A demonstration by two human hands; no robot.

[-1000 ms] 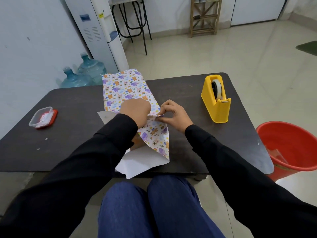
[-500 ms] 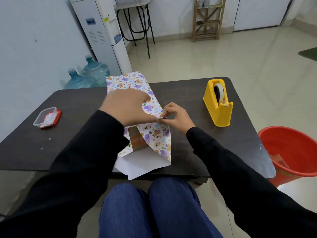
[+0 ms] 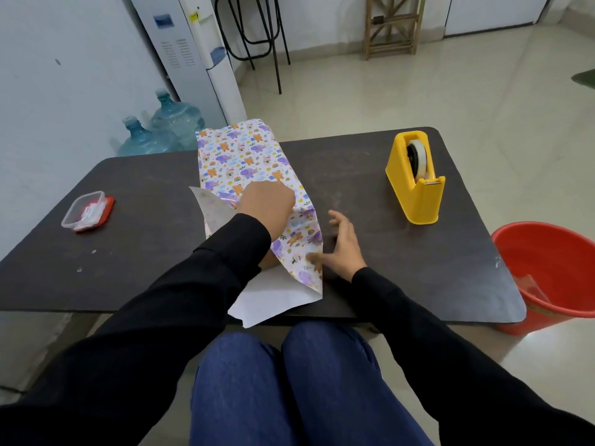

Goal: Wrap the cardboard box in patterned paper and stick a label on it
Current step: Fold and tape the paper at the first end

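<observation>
Lying lengthwise, wrapped box points away from person.

You've got a red bucket on the floor right of the surface, plus two water jugs and a water dispenser back left.

The room was evenly and softly lit, with pale glare on the tiled floor and only faint shadows on the dark table. The right hand was slightly motion-blurred, and the wide lens bowed the table's edges and stretched the frame's corners.
</observation>
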